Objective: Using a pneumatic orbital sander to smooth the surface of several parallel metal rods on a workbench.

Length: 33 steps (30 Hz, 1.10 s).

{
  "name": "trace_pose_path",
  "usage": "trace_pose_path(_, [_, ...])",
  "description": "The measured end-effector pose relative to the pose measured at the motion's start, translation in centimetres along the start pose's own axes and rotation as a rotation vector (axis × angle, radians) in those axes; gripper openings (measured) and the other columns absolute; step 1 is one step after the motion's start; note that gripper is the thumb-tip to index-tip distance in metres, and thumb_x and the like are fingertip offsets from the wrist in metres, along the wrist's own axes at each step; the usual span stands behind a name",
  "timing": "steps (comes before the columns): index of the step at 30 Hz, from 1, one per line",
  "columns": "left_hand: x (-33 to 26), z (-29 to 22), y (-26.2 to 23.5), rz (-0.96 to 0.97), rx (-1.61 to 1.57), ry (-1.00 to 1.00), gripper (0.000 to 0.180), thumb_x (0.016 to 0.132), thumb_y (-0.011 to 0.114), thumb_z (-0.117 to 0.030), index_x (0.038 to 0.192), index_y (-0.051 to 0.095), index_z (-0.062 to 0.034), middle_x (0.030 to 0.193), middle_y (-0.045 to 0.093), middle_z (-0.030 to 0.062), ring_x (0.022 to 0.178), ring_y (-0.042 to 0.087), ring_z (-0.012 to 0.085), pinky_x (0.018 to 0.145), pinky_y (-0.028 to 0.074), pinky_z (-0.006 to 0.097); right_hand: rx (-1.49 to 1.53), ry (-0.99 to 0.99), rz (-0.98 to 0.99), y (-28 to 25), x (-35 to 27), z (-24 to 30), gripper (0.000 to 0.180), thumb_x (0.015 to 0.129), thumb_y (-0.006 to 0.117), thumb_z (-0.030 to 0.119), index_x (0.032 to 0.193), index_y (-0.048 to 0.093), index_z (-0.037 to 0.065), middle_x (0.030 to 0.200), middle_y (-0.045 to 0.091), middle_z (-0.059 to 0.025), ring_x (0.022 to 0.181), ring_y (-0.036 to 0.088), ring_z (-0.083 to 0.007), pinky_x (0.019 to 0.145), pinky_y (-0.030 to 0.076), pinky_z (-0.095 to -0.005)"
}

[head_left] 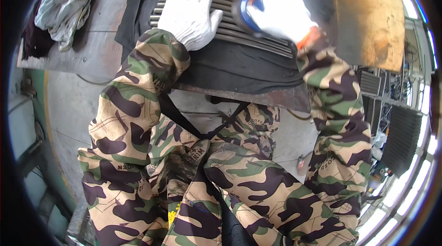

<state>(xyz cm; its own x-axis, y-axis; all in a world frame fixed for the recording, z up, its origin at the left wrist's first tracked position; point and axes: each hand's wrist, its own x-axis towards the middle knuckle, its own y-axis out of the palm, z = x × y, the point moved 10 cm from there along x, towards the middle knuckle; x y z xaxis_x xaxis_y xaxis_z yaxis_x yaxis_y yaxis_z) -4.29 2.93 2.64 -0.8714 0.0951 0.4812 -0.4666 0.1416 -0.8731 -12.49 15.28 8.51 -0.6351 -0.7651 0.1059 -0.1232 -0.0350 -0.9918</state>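
Rods bundled flat on the black mat, left hand pinning, right hand working a disc tool across them.

I read this as mid-job: the row of metal rods (239, 32) lies side by side on the black mat (239, 68), long axis running from upper left down to lower right, far ends pointing toward the rag pile (64, 8) beyond the mat's left edge. Left hand (191, 13) rests palm-down on the rods, fingers spread flat, gripping nothing, only pressing. Right hand (281, 11) is curled tight round a round blue-and-dark disc tool (246, 13), its face touching the rods near the mat's upper right. Rods look uniformly dull; I cannot tell which stretch is finished, so how much remains is unclear. Rusty plate (368, 15) sits just right of the mat.
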Motion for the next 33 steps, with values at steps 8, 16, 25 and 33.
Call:
trace_pose_path(8, [0.1, 0.7, 0.2, -0.011, 0.034, 0.041, 0.056, 0.101, 0.064, -0.036, 0.142, 0.062, 0.0012, 0.144, 0.062, 0.0225, 0.134, 0.054, 0.0416, 0.118, 0.036, 0.056, 0.019, -0.004, 0.029, 0.1, -0.1, 1.6, 0.033, 0.098, 0.066, 0.033, 0.123, 0.068, 0.012, 0.113, 0.068, -0.0182, 0.106, 0.072, -0.0383, 0.09, 0.06, -0.0537])
trace_pose_path(16, [1.3, 0.5, 0.5, -0.074, 0.054, 0.101, 0.052, 0.099, 0.066, -0.036, 0.135, 0.065, 0.0012, 0.136, 0.065, 0.0207, 0.126, 0.056, 0.0393, 0.113, 0.038, 0.054, 0.037, -0.025, 0.004, 0.8, 0.2, 1.3, 0.036, 0.096, 0.065, 0.029, 0.127, 0.068, 0.01, 0.116, 0.07, -0.0202, 0.109, 0.072, -0.0398, 0.091, 0.061, -0.0552])
trace_pose_path(25, [1.5, 0.4, 0.8, -0.018, 0.054, 0.09, 0.054, 0.102, 0.064, -0.036, 0.14, 0.064, 0.0025, 0.144, 0.065, 0.0256, 0.131, 0.057, 0.0418, 0.115, 0.039, 0.054, 0.051, -0.056, -0.175, -1.6, 0.4, 1.7, 0.025, 0.092, 0.067, 0.028, 0.105, 0.067, 0.006, 0.097, 0.067, -0.0209, 0.087, 0.071, -0.0417, 0.074, 0.059, -0.0558])
trace_pose_path(33, [2.3, -0.7, 1.5, -0.148, 0.021, 0.148, 0.05, 0.098, 0.068, -0.037, 0.131, 0.067, 0.0008, 0.13, 0.067, 0.0196, 0.121, 0.058, 0.0381, 0.108, 0.041, 0.053, 0.07, -0.064, -0.084, -1.5, -1.4, 1.6, 0.026, 0.093, 0.066, 0.03, 0.104, 0.067, 0.006, 0.095, 0.068, -0.0212, 0.085, 0.07, -0.0437, 0.075, 0.059, -0.0556])
